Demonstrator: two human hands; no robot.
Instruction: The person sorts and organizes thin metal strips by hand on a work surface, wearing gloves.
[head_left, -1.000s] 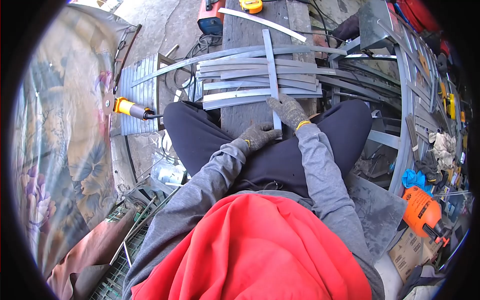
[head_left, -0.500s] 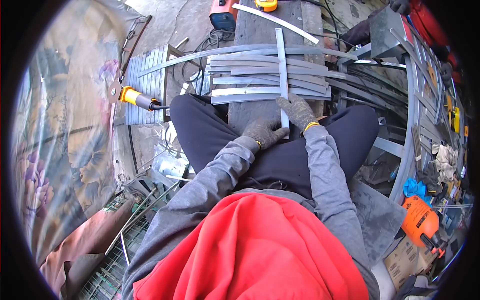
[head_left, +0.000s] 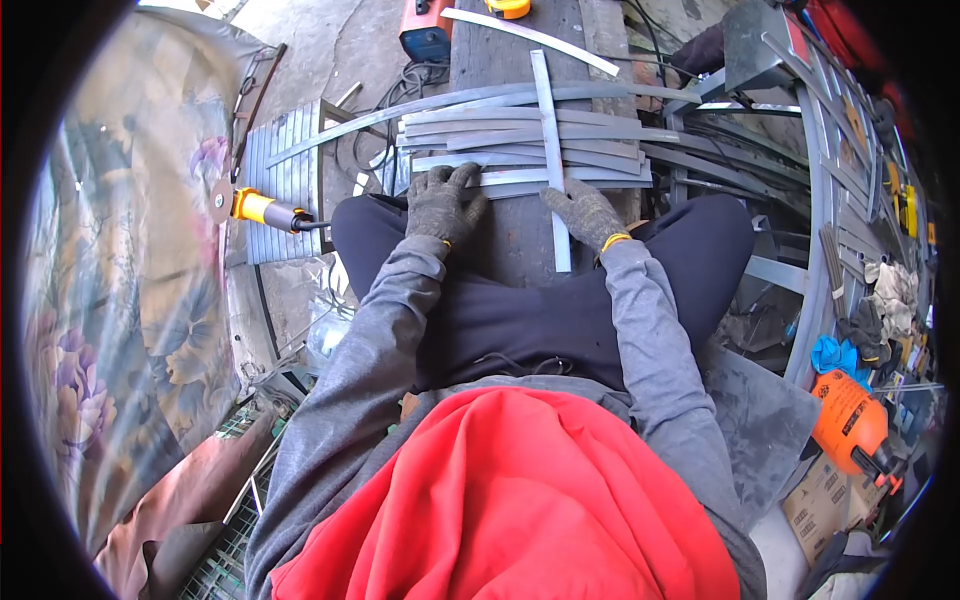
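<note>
**Strip lattice on the bench: hand positions, hazards, markings**

1. Position. I see the work in the upper centre of the frame. A stack of curved flat strips point(head_left: 600, 150) lies crosswise on the wooden bench point(head_left: 500, 235). One cross strip point(head_left: 546, 110) runs up and down through the stack, and its near end lies on the bench between the knees.

2. Hands. Both are gloved. The left hand point(head_left: 443, 203) sits on the left ends of the nearest flat strips with its fingers point(head_left: 447, 180) bent over the edge. I cannot tell whether they clasp the metal or only press on it. The right hand point(head_left: 585, 212) lies just right of the cross strip, fingers point(head_left: 566, 195) extended and pressed flat where it meets the nearest flat strip.

3. Hazards, in my judgement.
- The strips are bowed and loosely interlaced. If either hand lets up, a strip may spring out of the weave.
- Cut edges may snag the knit gloves when a hand slides along them.
- The stack overhangs the bench on both sides, so uneven pressure may tip it.
- The angle grinder point(head_left: 262, 210) lies at the left of the frame with its cable near the knee, where a leg movement could drag it.

4. Markings. An orange tool point(head_left: 848, 422) and a cardboard box point(head_left: 820, 495) at lower right carry dark print that is too small to read. I find no legible brand on the yellow tape measure point(head_left: 507, 8) at the top edge.
</note>
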